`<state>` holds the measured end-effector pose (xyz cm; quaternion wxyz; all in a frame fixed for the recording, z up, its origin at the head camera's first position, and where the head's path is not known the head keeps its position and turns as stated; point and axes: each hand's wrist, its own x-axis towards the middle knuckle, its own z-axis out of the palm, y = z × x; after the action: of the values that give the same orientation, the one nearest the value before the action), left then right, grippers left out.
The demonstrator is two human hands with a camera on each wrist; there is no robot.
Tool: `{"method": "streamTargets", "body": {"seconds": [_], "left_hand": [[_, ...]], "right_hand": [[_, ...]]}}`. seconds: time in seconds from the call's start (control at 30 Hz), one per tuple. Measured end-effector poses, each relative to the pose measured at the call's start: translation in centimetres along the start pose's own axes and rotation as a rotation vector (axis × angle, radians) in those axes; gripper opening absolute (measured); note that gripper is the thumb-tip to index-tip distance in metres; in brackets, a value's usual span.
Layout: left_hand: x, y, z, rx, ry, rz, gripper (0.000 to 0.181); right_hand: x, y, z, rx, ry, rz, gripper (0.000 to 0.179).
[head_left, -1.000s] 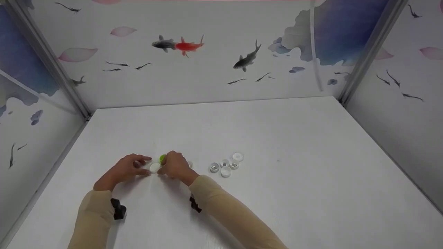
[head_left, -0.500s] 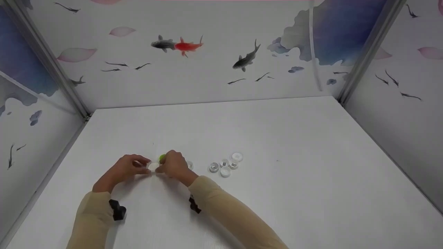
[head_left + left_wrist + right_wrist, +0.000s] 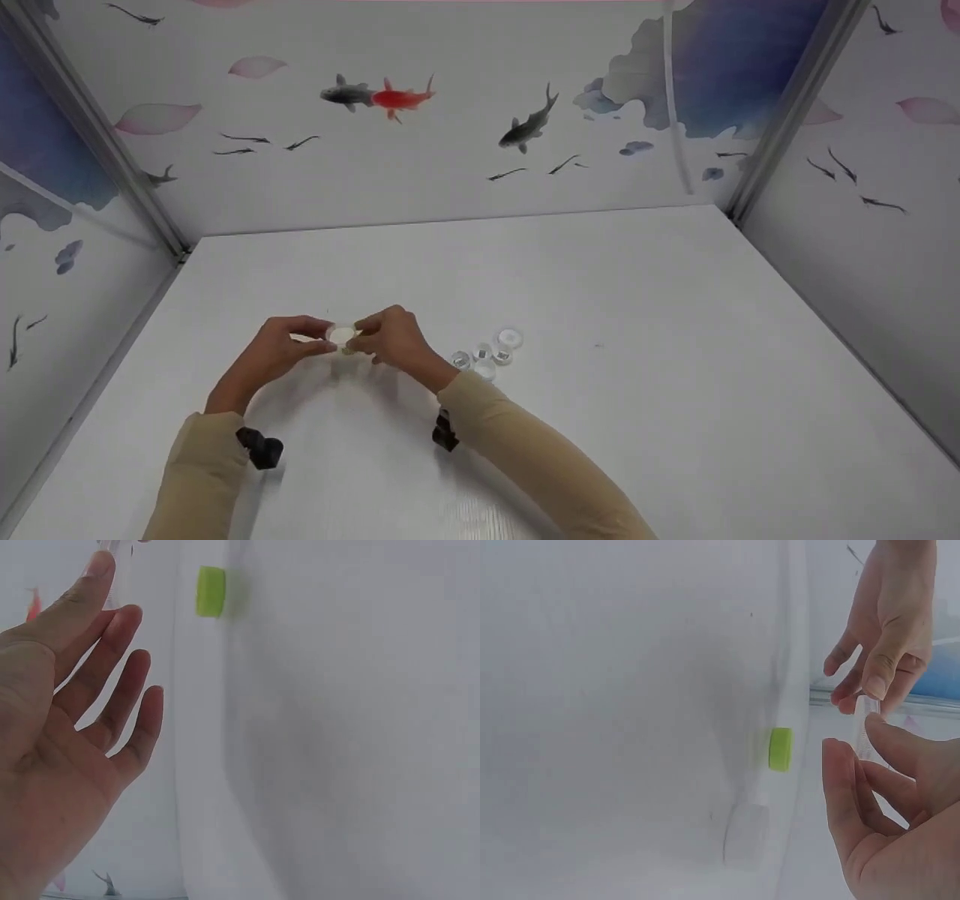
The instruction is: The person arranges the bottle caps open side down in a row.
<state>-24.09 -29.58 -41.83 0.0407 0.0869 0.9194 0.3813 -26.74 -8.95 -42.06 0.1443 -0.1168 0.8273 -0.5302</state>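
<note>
Clear-edged white cap [image 3: 343, 335] is above the bench [image 3: 637, 300], pinched by fingers of the left hand [image 3: 277, 352] and right hand [image 3: 401, 341]; its pick-up looks done, while the green cap [image 3: 780, 750] below and the loose caps [image 3: 482, 352] toward 3 o'clock lie unheld.

We see a small round piece [image 3: 343, 335] with a white middle and a clear rim. It is up off the white table [image 3: 637, 300], and its flat white face shows in the head view. In the right wrist view we see its thin side, clear with tiny lines. The left hand [image 3: 277, 349] pinches one edge, and the right hand [image 3: 397, 341] pinches the other. Lower down, on the table, we see a bright green cap [image 3: 780, 749] and, near it, a pale cap [image 3: 746, 834]. Near the right arm we see five little pale caps [image 3: 503, 354] lying close together
</note>
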Motion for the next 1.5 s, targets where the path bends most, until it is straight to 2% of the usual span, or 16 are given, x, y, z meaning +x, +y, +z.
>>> {"method": "streamTargets", "body": {"seconds": [0.23,0.5,0.7,0.93,1.17,1.5], "left_hand": [[0.5,1.5,-0.1,-0.055,0.064,-0.008,0.051],[0.1,1.4,0.6,-0.16,0.167,0.019,0.052],[-0.4,0.9,1.4,-0.192,0.206,0.007,0.048],[-0.5,0.5,1.7,-0.203,0.223,0.02,0.045],[-0.6,0.5,1.7,-0.204,0.219,0.004,0.046],[-0.4,0.6,1.9,-0.216,0.227,0.007,0.043]], "right_hand": [[-0.3,-0.1,-1.8,0.112,-0.004,-0.061,0.029],[-0.8,-0.2,-1.8,0.289,0.045,-0.063,0.028],[-1.0,0.1,-1.1,0.383,0.059,-0.051,0.028],[-0.9,0.6,-0.7,0.419,0.047,-0.075,0.03],[-0.7,0.6,-0.7,0.418,0.043,-0.072,0.033],[-0.8,1.0,-1.1,0.42,0.039,-0.089,0.028]]}}
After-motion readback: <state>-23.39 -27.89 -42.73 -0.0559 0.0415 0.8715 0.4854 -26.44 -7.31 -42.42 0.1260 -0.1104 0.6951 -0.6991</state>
